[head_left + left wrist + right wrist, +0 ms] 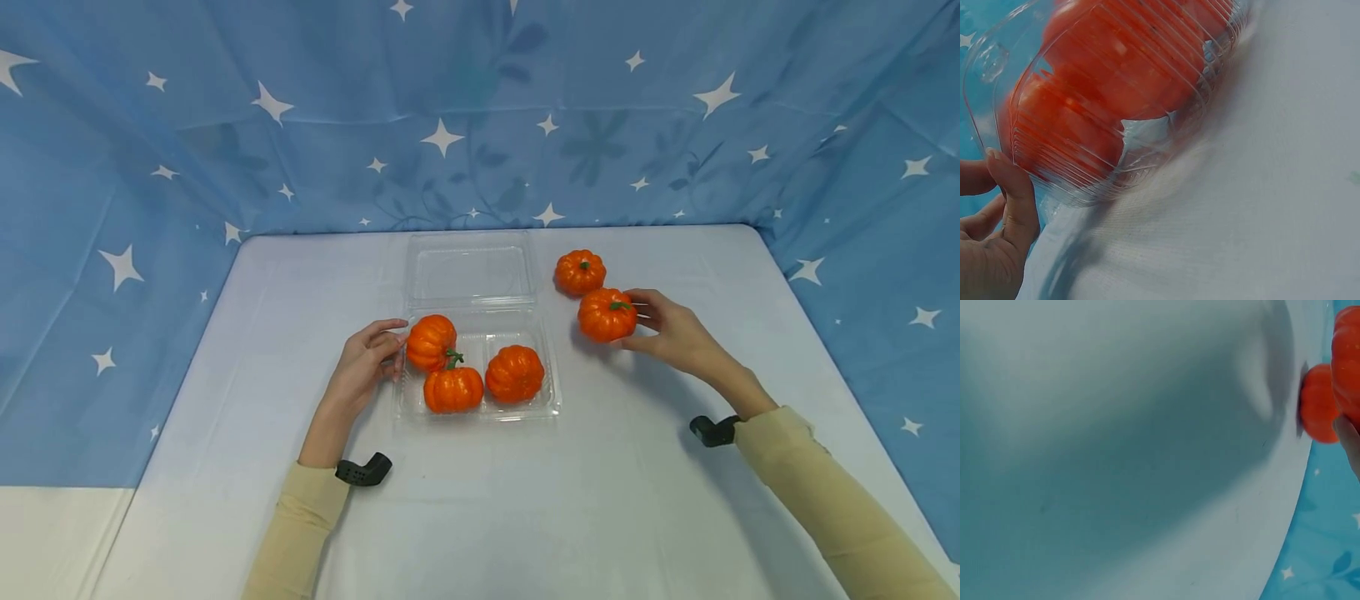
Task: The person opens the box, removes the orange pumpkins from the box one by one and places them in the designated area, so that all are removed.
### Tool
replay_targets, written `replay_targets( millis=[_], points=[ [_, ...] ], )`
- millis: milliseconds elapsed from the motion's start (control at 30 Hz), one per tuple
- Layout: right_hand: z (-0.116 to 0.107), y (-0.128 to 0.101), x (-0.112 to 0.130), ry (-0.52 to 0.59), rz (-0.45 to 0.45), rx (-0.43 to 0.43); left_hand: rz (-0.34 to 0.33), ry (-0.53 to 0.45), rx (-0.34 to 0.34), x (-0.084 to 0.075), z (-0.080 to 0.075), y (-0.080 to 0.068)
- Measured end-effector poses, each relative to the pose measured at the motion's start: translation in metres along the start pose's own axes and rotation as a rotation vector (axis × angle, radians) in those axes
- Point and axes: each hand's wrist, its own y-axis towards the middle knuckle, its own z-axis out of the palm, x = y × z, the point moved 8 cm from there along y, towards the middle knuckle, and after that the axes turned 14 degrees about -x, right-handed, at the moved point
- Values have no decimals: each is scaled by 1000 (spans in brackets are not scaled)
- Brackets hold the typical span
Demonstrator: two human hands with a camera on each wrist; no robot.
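Right hand (667, 329) grips ribbed orange pumpkin (606, 314); left hand (367, 360), fingers relaxed, touches clear ridged plastic clamshell (480, 407) on white surface (525, 500).

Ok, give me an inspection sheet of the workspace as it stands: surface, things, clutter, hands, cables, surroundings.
Surface: table under a pale cloth.
Things: clear clamshell box, lid open and lying flat behind it; three pumpkins inside; two pumpkins out on the cloth, the far one untouched.
Clutter: nothing seen.
Hands: left hand at the box's left edge, fingertips on the rear-left pumpkin; right hand holds the near loose pumpkin.
Cables: nothing seen; a black wrist mount on each arm.
Surroundings: blue star-print curtain on three sides.
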Motion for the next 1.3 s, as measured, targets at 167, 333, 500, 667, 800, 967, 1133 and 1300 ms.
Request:
replay_targets(
  millis=[167,333,500,667,800,967,1133,1300],
  points=[
    [-10,6,-20,-6,71,-8,-3,9,0,0,0,1],
    [-13,13,-39,-24,120,-10,-6,1,9,1,0,1],
    [-16,23,-51,-21,171,-22,1,7,22,0,0,1],
    [-18,34,-57,-16,211,-52,-8,1,17,1,-2,2],
    [-17,38,-64,-6,248,-69,-19,-3,17,3,-1,3],
    [-18,42,-70,-1,272,-98,-16,-2,34,2,1,3],
    [-18,49,-74,-5,285,-126,-6,4,30,1,2,2],
    [-17,57,-74,4,270,-139,5,12,18,1,1,2]
  ],
)
